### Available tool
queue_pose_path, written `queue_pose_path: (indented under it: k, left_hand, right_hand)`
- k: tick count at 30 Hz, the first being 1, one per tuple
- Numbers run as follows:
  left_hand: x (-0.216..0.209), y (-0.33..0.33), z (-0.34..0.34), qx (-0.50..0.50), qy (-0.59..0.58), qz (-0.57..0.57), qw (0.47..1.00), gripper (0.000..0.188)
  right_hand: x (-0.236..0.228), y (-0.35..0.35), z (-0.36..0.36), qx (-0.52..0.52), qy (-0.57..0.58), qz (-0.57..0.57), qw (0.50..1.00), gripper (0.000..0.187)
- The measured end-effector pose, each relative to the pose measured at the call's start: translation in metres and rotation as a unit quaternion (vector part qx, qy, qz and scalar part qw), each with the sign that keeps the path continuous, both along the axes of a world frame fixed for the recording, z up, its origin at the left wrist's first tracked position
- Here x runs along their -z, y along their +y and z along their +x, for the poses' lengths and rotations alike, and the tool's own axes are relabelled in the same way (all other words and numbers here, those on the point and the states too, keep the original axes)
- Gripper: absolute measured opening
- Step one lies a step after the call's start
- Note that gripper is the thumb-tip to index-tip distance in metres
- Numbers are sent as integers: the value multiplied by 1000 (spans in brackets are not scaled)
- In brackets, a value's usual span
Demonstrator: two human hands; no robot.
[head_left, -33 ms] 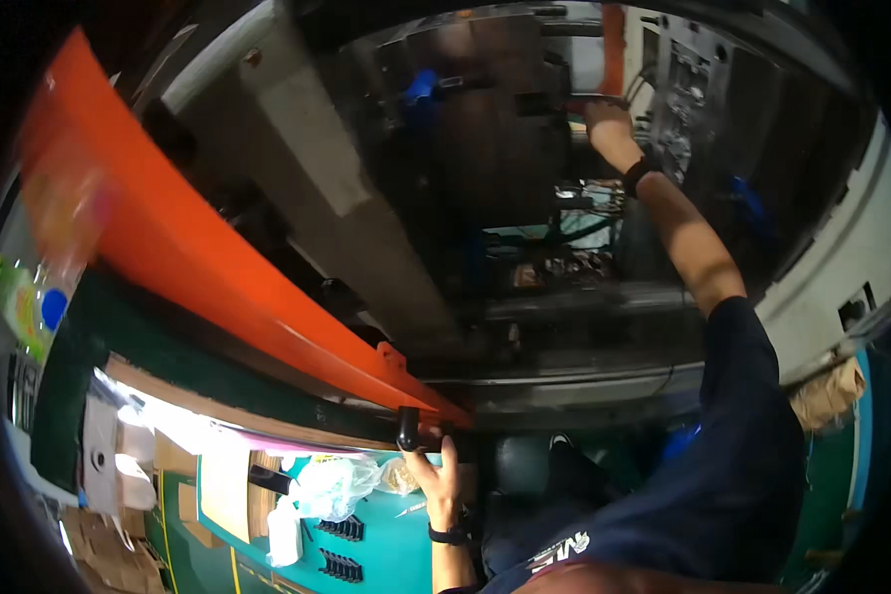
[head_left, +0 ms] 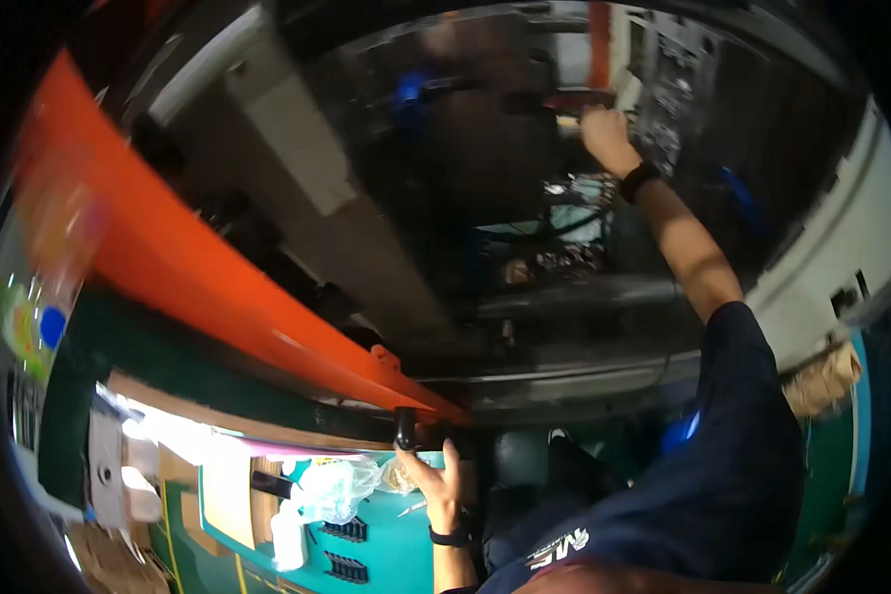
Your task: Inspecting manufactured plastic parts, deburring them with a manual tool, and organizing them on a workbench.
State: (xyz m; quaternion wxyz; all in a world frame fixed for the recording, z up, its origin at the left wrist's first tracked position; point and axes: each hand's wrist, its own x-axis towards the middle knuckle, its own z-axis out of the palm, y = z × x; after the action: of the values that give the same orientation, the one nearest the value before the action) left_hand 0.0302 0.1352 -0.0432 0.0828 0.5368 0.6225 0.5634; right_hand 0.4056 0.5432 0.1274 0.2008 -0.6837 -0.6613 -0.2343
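Reaching far into the dark interior of a large machine, my right hand [head_left: 607,137] is closed, its fingers curled away from view. A thin dark reddish bar [head_left: 576,100] lies right at those fingers; what they grip is too blurred to name. Metal mould blocks [head_left: 675,99] rise just to the right of that hand. Down at the lower middle, my left hand [head_left: 441,487] is at the black handle [head_left: 404,428] near the end of an orange machine door [head_left: 208,257]. Its thumb and a finger show on either side, while shadow hides the other fingers.
Below the door stands a green-topped table [head_left: 391,554] with several rows of small black parts [head_left: 346,566], a clear plastic bag [head_left: 337,485] and a white bottle [head_left: 287,535]. Bottles hang blurred at far left. A pale machine panel [head_left: 822,218] borders the right, beside brown paper [head_left: 824,381].
The whole view has shifted slightly. My right hand stays closed in the machine and my left hand remains by the black handle.
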Motion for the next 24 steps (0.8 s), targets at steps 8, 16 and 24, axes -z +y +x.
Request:
queue_pose_path:
  k: [8, 16, 24]
  left_hand:
    - [-7, -40, 17, 167, -70, 62, 982, 14]
    - [-22, 44, 63, 453, -79, -69, 886, 13]
    - [-80, 118, 120, 429, -115, -31, 896, 11]
  right_hand:
    - [80, -367, -2, -156, 238, 98, 954, 14]
    - [223, -583, 104, 446, 224, -149, 853, 39]
    - [61, -363, 7, -158, 671, -246, 681, 35]
